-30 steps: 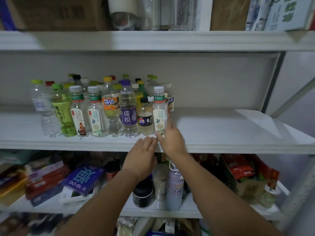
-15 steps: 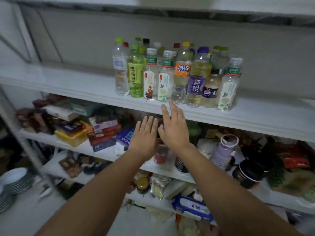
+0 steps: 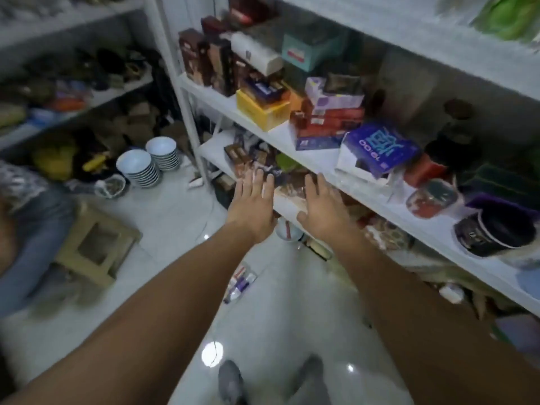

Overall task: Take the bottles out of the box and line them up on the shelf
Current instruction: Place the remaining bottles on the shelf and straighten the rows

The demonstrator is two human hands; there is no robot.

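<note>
Hands both empty, fingers straight and apart: left hand [image 3: 252,200] and right hand [image 3: 323,204] hover before the lower shelf [image 3: 211,146]. Bottles unseen; fetching another probably means reaching left to the cardboard box [image 3: 96,249].

Your view is dim and soft, and motion blur smears the left edge and top corners most. A round white glare spot sits low on the glossy floor [image 3: 163,217], with two smaller glints near it. The backs of the lower shelves [image 3: 279,135] sink into shadow. Straight posts bow toward the edges; your left hand [image 3: 252,200] and right hand [image 3: 323,203] look slightly sharper than the rest
</note>
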